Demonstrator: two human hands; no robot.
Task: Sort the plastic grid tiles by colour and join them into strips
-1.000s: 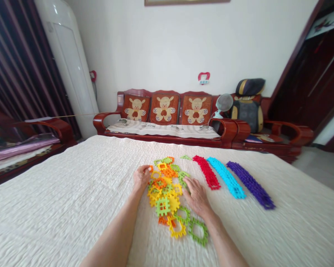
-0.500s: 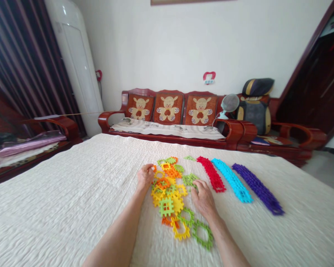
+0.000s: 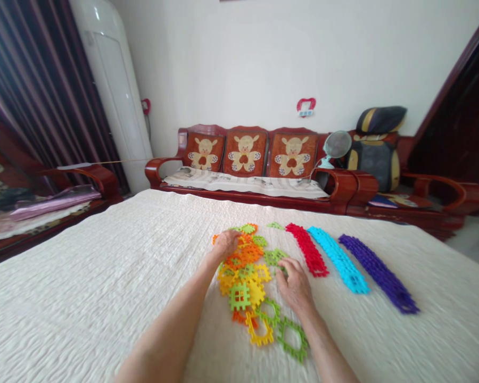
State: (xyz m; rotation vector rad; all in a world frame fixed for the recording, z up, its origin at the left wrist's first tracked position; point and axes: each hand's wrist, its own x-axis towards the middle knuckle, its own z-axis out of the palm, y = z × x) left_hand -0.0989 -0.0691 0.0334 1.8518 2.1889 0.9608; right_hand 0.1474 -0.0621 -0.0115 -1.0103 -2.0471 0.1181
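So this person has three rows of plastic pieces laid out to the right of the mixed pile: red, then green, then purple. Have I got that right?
Not quite: the middle row is light blue, not green, as the head view shows. The red row and the purple row are as you say, to the right of the mixed pile.

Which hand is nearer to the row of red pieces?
Right. The right hand is left of the near end of the red row; the left hand is farther left, at the far part of the mixed pile.
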